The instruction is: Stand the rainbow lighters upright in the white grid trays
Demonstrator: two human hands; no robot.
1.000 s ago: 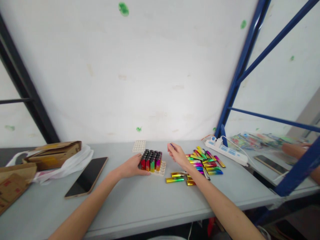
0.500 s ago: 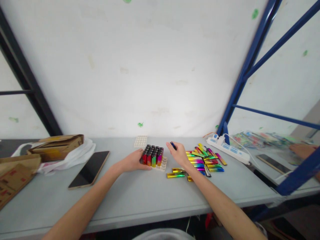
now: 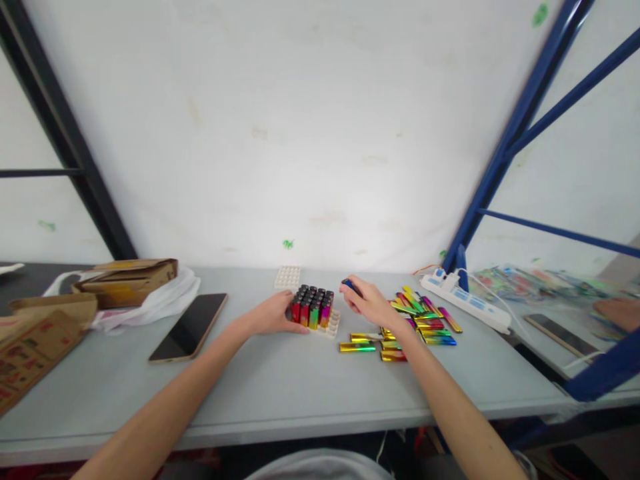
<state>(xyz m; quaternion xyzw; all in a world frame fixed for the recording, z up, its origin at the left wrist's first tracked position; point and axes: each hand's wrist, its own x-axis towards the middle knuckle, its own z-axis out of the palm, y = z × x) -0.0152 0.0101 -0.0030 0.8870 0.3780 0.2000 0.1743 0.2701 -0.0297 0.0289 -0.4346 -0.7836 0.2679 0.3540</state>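
The left hand [image 3: 276, 316] was curved around the left side of the black-topped lighters [image 3: 313, 308], which stood upright in a white tray [image 3: 334, 323] on the grey table [image 3: 290, 387], but I could not tell whether it gripped or only touched them. The right hand [image 3: 369, 301] was closed on a dark blue lighter [image 3: 351, 287], just to the right of these rows. Farther right many loose lighters [image 3: 434, 327] lay in a pile, and a second tray [image 3: 287, 276] lay behind, near the wall [image 3: 225, 133].
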